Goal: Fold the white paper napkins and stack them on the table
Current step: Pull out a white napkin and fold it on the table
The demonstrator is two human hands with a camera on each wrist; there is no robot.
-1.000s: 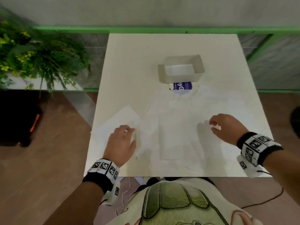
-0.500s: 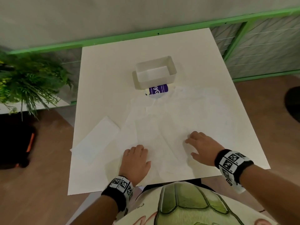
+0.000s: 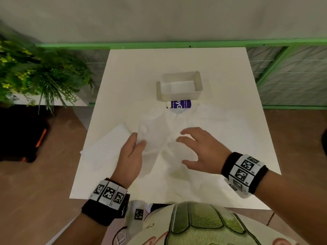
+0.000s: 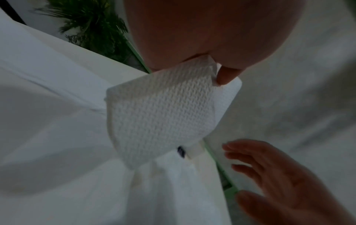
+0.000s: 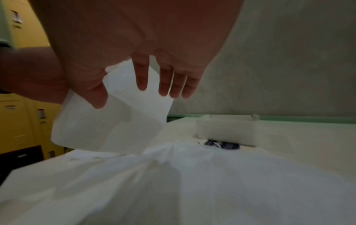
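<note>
Several loose white napkins [image 3: 217, 121] lie spread over the middle of the white table [image 3: 134, 68]. My left hand [image 3: 139, 138] pinches one napkin [image 3: 154, 131] by its edge and holds it above the pile; the left wrist view shows its embossed sheet [image 4: 163, 114] hanging from thumb and finger. My right hand [image 3: 187, 147] hovers open beside it with fingers [image 5: 142, 79] spread, holding nothing. One folded napkin [image 3: 109, 144] lies flat near the table's left edge.
A white open box [image 3: 178, 87] stands at the table's centre back, with a purple-labelled packet [image 3: 180, 104] just in front of it. A green plant [image 3: 35, 75] is off the left side. A black and orange object [image 3: 23, 135] sits on the floor.
My left hand left the table surface, took hold of a napkin and raised it. My right hand lifted off the pile and moved left towards the raised napkin.
</note>
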